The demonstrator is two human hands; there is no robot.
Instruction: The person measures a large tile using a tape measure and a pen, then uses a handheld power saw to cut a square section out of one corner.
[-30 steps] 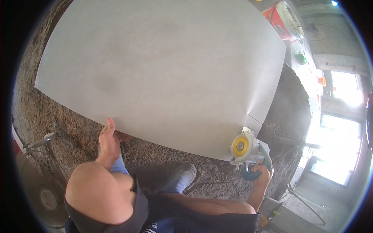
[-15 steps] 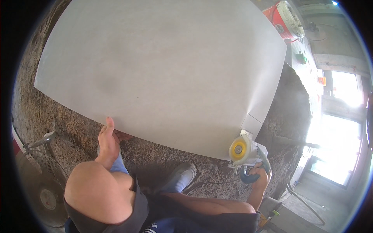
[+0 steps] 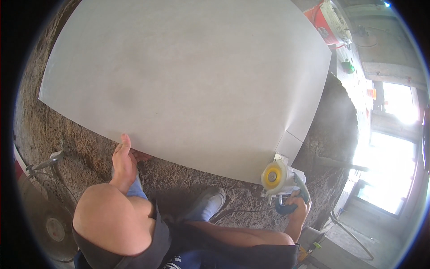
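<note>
A large pale grey tile (image 3: 188,85) fills most of the view. By its near left edge is my left hand (image 3: 124,163), thumb up along the rim and fingers curled at the edge, partly hidden beneath it. My right hand (image 3: 298,207) is wrapped around the handle of a handheld tile cutter (image 3: 284,181) with a yellow round hub. This cutter sits at the tile's near right corner, its base plate over the edge. Thin cut lines mark off a small corner piece (image 3: 289,144) just ahead of it; the blade itself is hidden.
Rough brown ground (image 3: 179,179) lies under and around the tile. A floor fan (image 3: 53,224) stands at the lower left. My shoe (image 3: 212,199) is near the tile's front edge, close to a dark cord (image 3: 242,210). A red and white bucket (image 3: 329,24) is at the far right.
The tile cutter and my right hand have shifted slightly toward me and to the left. More of the cut line shows behind the cutter. My left hand has hardly moved.
</note>
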